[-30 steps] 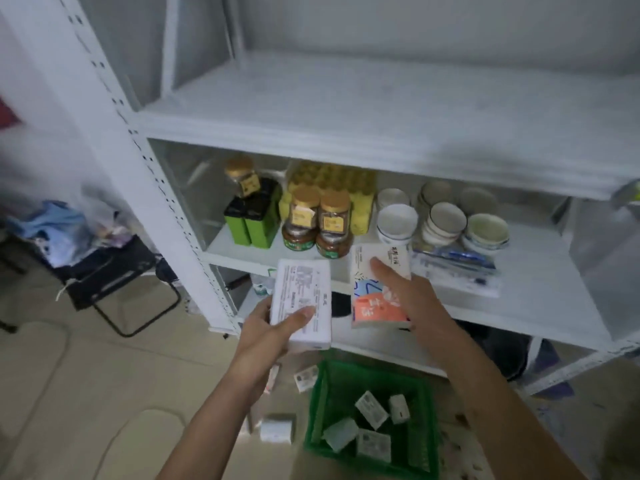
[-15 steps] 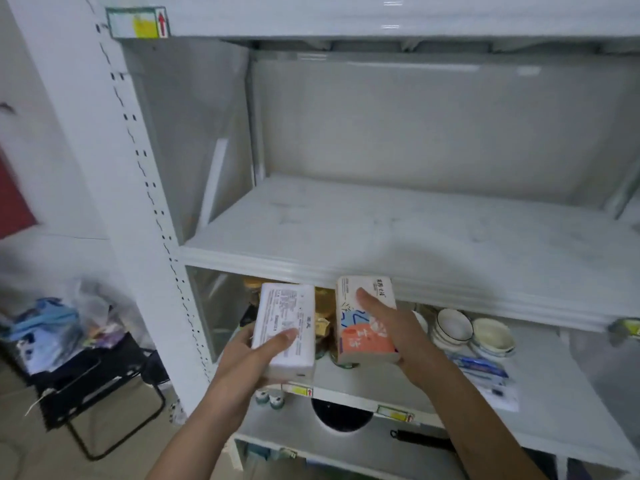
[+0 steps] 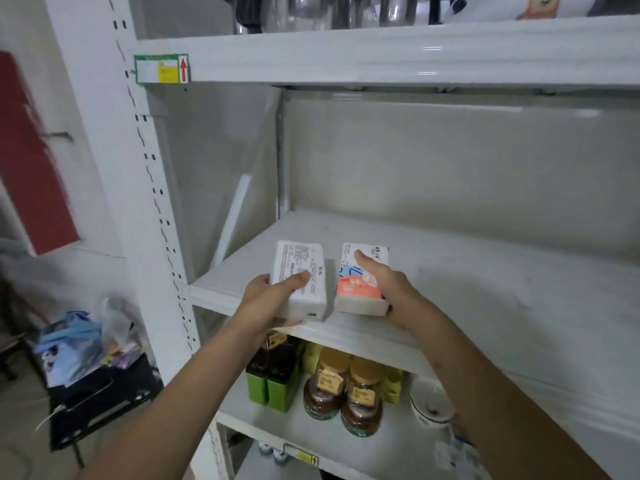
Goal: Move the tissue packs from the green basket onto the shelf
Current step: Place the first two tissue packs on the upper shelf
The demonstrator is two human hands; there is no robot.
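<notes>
Head view, looking down past both forearms at a white metal shelf (image 3: 485, 271). Two tissue packs in sight, one per hand, side by side and nearly touching at the shelf's front left corner.

Left hand (image 3: 266, 303) grips the white tissue pack (image 3: 300, 277): thumb lies across its printed top, the other fingers curl under its left side and bottom. Pack sits over the shelf's front lip; cannot tell whether it rests on the board or hangs just above it.

Right hand (image 3: 388, 282) grips the orange-and-blue tissue pack (image 3: 356, 282): thumb stretched along the top face, remaining fingers wrapped round the right side, hidden behind the pack. Same doubt about contact with the board.

Beyond the fingertips, bare shelf board runs to the back panel. Green basket not in view.

Below the hands, on the next shelf down: two green boxes (image 3: 273, 382) under the left wrist, two brown jars with tan lids (image 3: 343, 393) to their right, yellow packaging behind the jars, one white bowl (image 3: 429, 403) partly hidden by the right forearm.

Above the fingers: one green-edged label with red arrow (image 3: 161, 68) on the upper shelf's edge. Left of the upright, a heap of blue cloth and bags (image 3: 79, 344) on a dark stand.
</notes>
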